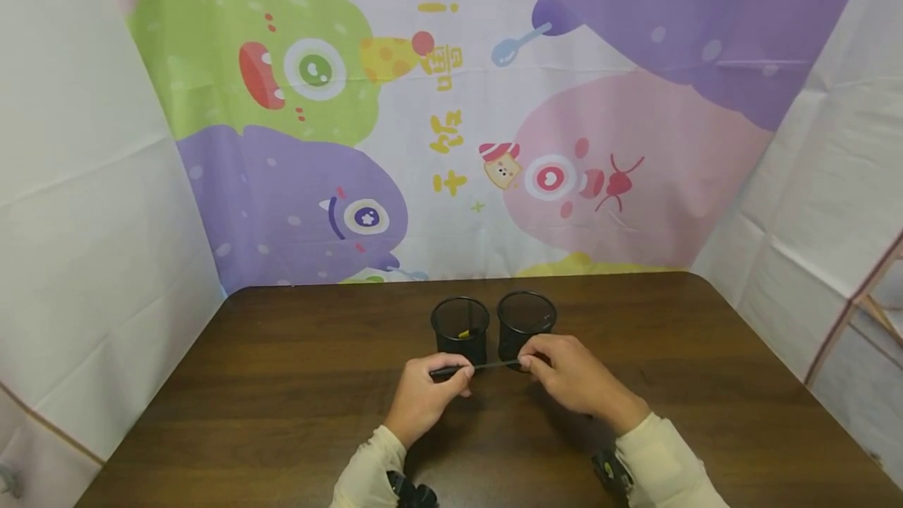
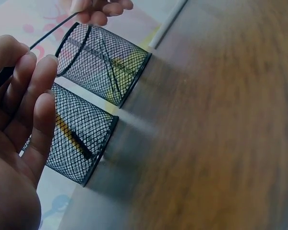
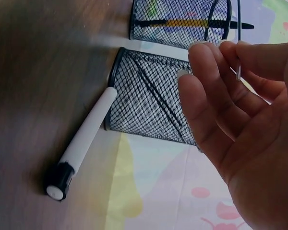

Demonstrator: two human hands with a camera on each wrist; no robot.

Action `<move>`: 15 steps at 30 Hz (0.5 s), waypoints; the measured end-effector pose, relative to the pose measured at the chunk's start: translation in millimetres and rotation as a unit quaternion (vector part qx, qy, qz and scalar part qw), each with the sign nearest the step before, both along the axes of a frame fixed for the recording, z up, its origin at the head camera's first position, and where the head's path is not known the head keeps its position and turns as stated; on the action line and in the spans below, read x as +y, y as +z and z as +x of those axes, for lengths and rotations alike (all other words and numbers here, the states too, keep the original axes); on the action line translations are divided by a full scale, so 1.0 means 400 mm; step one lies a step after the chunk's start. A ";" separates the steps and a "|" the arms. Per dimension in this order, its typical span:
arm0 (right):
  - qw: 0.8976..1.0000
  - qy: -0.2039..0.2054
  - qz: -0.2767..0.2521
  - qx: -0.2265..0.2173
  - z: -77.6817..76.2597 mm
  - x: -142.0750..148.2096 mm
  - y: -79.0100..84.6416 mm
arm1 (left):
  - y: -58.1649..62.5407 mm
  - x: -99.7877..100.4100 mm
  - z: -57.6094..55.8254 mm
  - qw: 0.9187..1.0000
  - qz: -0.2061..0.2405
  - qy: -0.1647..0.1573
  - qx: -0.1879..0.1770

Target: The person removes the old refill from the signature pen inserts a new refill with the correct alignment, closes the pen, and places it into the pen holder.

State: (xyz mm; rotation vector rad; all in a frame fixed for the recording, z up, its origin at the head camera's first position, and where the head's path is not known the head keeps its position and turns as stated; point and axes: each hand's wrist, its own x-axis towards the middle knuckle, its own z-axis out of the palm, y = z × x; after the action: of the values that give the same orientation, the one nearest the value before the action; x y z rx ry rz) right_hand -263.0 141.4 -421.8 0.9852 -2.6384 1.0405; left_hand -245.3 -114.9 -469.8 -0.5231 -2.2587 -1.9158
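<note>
Between both hands, a thin dark rod [image 1: 497, 364] with a thicker black end [image 1: 444, 372] is held level, in front of two black mesh cups. My left hand [image 1: 426, 398] grips the thick black end, mostly hidden by the fingers in the left wrist view. The thumb and forefinger of my right hand [image 1: 574, 379] pinch the thin part near its far tip, and a short, pale tip [image 3: 238, 73] pokes out past them. Just behind the hands stand the left mesh cup [image 1: 460, 347] and the right mesh cup [image 1: 511, 339].
A yellow-and-black stick [image 3: 182, 22] leans inside the left cup. Thin dark sticks [image 3: 158, 93] show through the right cup's mesh. On the brown wooden table [image 1: 296, 382], a white tube with a black end [image 3: 89, 132] lies against the right cup's base. A printed cloth [image 1: 451, 241] hangs behind the table.
</note>
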 end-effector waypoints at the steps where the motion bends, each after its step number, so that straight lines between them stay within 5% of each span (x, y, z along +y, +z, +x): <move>1: 1.000 0.001 -0.002 -0.005 -0.001 0.002 0.000 | 0.000 0.000 0.000 1.000 0.000 0.001 0.001; 15: 0.999 -0.022 0.030 -0.017 -0.005 0.019 -0.012 | 0.000 0.002 0.002 1.000 0.008 0.000 -0.002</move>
State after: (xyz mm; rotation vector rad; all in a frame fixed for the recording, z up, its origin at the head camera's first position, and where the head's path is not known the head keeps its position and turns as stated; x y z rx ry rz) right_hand -264.8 148.9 -426.4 0.9257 -2.7212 0.9824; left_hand -244.6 -114.2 -470.0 -0.5168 -2.2442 -1.9342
